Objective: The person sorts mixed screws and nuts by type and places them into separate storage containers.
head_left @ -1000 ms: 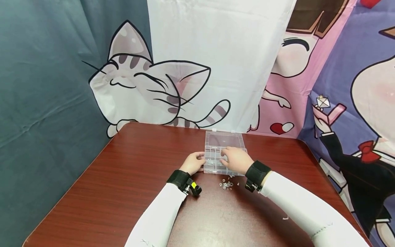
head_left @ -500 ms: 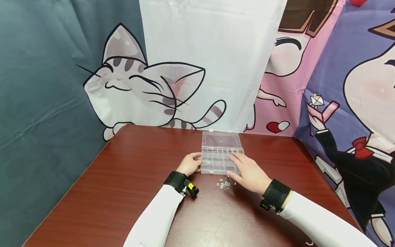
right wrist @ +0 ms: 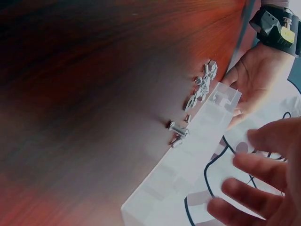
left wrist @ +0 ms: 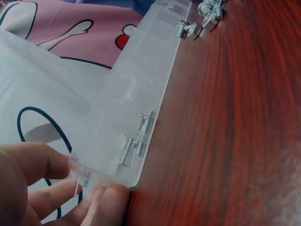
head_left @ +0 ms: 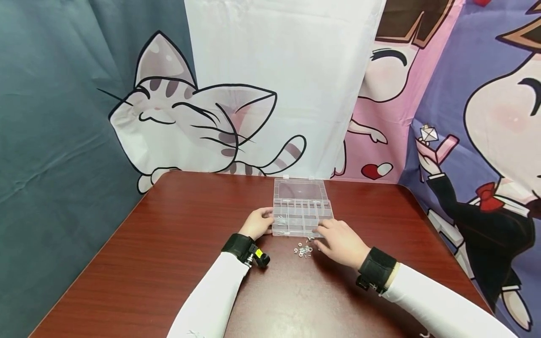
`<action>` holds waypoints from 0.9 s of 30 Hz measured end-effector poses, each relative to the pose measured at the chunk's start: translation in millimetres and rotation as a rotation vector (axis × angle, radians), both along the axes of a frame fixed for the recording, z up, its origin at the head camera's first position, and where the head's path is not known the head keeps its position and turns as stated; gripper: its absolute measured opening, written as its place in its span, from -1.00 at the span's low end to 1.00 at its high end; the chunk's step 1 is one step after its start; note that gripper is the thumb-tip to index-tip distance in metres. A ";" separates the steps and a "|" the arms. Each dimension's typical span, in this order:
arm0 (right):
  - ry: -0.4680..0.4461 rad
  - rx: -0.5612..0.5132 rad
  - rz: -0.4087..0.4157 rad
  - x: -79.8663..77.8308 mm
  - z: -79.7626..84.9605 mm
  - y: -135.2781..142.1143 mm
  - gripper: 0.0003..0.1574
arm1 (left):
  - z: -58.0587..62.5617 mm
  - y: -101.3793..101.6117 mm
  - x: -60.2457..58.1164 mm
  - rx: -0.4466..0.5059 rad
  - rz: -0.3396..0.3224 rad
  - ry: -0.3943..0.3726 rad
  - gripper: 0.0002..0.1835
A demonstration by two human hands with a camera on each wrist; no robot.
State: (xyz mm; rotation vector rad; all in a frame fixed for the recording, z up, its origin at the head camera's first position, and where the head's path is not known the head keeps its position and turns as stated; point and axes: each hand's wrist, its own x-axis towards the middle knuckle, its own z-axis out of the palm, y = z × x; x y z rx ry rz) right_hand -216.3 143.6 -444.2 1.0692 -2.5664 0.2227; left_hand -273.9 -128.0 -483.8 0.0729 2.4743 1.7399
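A clear plastic compartment box [head_left: 291, 233] lies on the table with its lid [head_left: 301, 190] folded back. My left hand [head_left: 256, 224] grips its left end; in the left wrist view, thumb and fingers [left wrist: 110, 202] wrap that corner. Several long screws [left wrist: 136, 139] show through the wall beside them. My right hand [head_left: 341, 242] hovers at the box's front right corner, fingers spread and loosely bent, holding nothing visible. Just in front of the box lies a small pile of nuts, washers and bolts [head_left: 303, 250]. A short bolt [right wrist: 176, 127] stands apart from it, close by the box wall.
The brown wooden table [head_left: 169, 263] extends to both sides and towards me. Behind it hangs a printed curtain [head_left: 236, 51] with a cartoon cat, close to the lid. A white thread-like scrap [head_left: 424, 335] is by the right sleeve.
My right hand has drawn back from over the compartments to the front right corner, its fingers loosening. The left hand keeps its hold on the box. The head view has shifted slightly.
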 end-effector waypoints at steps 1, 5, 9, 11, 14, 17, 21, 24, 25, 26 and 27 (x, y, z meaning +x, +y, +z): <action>0.018 0.013 0.014 -0.8 -1.0 -1.7 -0.76 | 0.0 -0.2 0.2 -0.001 0.002 -0.003 -0.49; 0.038 0.055 0.075 -3.3 -3.5 -9.9 -0.91 | -1.0 -1.5 1.6 0.008 0.002 -0.016 -0.49; 0.017 0.108 0.111 -4.4 -4.4 -18.1 -0.90 | -3.0 -2.1 2.7 0.020 0.003 -0.025 -0.49; 0.001 0.147 0.103 -4.5 -4.9 -21.0 -0.89 | -3.4 -1.5 3.1 0.023 0.001 -0.025 -0.48; -0.013 0.198 0.082 -4.9 -6.6 -24.2 -0.87 | -3.9 -0.2 3.1 0.032 0.004 -0.021 -0.48; -0.018 0.216 0.066 -6.2 -9.6 -26.1 -0.85 | -3.9 0.8 2.6 0.035 0.007 -0.010 -0.48; -0.004 0.207 0.060 -8.8 -13.9 -27.9 -0.86 | -2.6 1.0 1.8 0.026 0.012 -0.001 -0.48; 0.008 0.204 0.060 -11.1 -16.7 -28.9 -0.86 | -1.6 0.3 1.1 0.021 0.013 0.001 -0.47; 0.012 0.207 0.060 -11.8 -17.2 -29.3 -0.86 | -1.6 -0.1 0.9 0.020 0.012 0.002 -0.47; 0.015 0.207 0.061 -12.4 -17.7 -29.6 -0.86 | -1.6 -0.5 0.6 0.020 0.013 0.000 -0.47; 0.018 0.208 0.061 -12.7 -18.2 -30.0 -0.85 | -1.4 -0.9 0.3 0.021 0.014 -0.002 -0.47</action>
